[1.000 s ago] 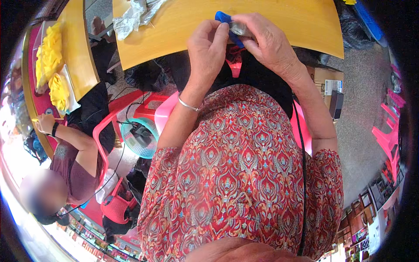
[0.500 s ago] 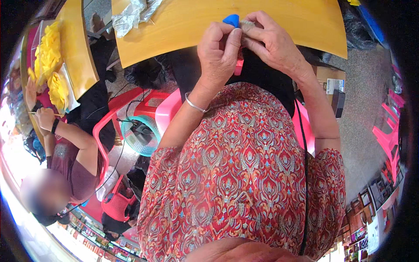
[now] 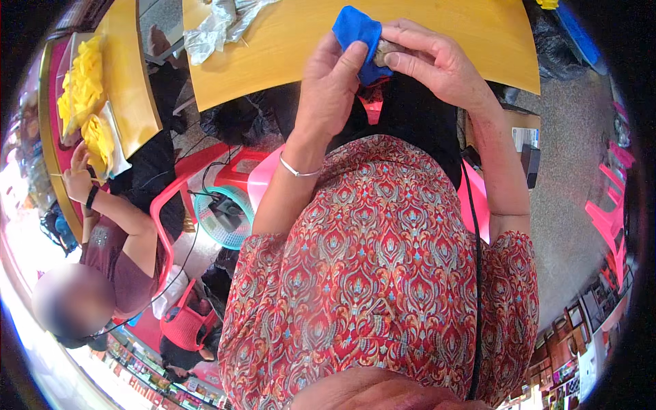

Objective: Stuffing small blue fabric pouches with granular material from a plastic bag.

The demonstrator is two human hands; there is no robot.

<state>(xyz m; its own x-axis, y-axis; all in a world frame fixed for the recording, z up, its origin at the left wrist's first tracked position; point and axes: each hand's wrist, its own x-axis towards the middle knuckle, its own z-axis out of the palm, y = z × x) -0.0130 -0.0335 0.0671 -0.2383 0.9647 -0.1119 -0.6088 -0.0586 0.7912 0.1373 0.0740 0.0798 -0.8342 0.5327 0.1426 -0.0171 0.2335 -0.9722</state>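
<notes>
A piece of blue cloth (image 3: 355, 31) is spread in my left hand (image 3: 326, 89), which pinches it with the thumb on top. My right hand (image 3: 441, 65) grips a small greyish-brown lump (image 3: 387, 52) between thumb and fingers, up against the cloth's right side. What the lump is cannot be made out. More blue cloth hangs below it. Both hands are raised close together, in front of the near edge of the yellow table (image 3: 287, 51). The left fingers are partly hidden behind the cloth.
Crumpled clear plastic (image 3: 220, 27) lies on the table. To the left, a co-worker's hand (image 3: 80, 181) is near yellow cloth pieces (image 3: 83, 85) on another table. A turquoise basket (image 3: 220, 217), a red chair (image 3: 160, 212) and a cardboard box (image 3: 516, 123) stand around me.
The blue cloth, earlier a small bunched tip between my fingers, is now opened out and shows more of itself. My left hand has turned and spread beneath it. The co-worker's hands have shifted.
</notes>
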